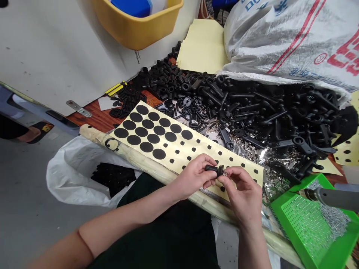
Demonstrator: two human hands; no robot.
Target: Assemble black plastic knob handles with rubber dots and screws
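Observation:
My left hand (pixel 193 175) grips a small black plastic part (pixel 211 169) between thumb and fingers; its round, tube-like end points left. At its wider right end, the thumb and forefinger of my right hand (pixel 244 192) are pinched together. A tiny shiny bit shows at those fingertips, too small to name. Both hands are above a yellow sheet of black stickers (pixel 175 151), with large round dots on its left portion and small dots farther right. Beyond the sheet lie small silvery metal pieces (pixel 254 158) and a heap of black plastic handles (pixel 269 108).
A green basket (pixel 283 209) holding small screws stands at right, with a grey power screwdriver (pixel 336 198) over it. Behind are a white woven sack (pixel 280 41), yellow sheets (pixel 203 46) and a yellow bin (pixel 134 33). A white bag (pixel 73 175) of black pieces hangs below the padded table edge (pixel 134 158).

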